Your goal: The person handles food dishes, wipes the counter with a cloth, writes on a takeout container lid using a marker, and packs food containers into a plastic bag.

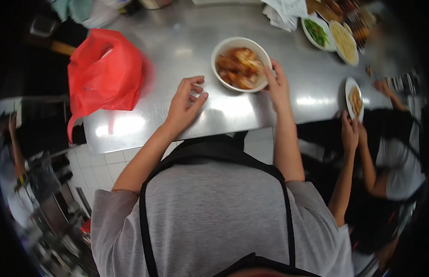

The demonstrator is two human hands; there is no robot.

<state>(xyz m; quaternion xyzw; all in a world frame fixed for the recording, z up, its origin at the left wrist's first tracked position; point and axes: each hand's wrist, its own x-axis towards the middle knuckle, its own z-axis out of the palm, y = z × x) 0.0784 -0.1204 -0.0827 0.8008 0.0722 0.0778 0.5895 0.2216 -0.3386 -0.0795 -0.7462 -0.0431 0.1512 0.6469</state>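
Observation:
A round white bowl (216, 76) of browned, glazed food pieces (240, 68) rests on or just above the steel table (177, 51). My right hand (278, 85) grips the bowl's right rim, thumb and fingers against its side. Left of the bowl, my left hand (186, 101) is over the table's near part with its fingers apart and slightly curled, holding nothing. Farther left, a red bag (103, 78) stands on the table, one strap hanging over the front edge.
At the right, a co-worker's hands (352, 131) hold an oval plate (348, 92) of food. Behind are a dish of greens (327, 44), a dish of pale shreds (347, 51) and white papers (286, 11). Another person's arm (17, 147) shows at far left.

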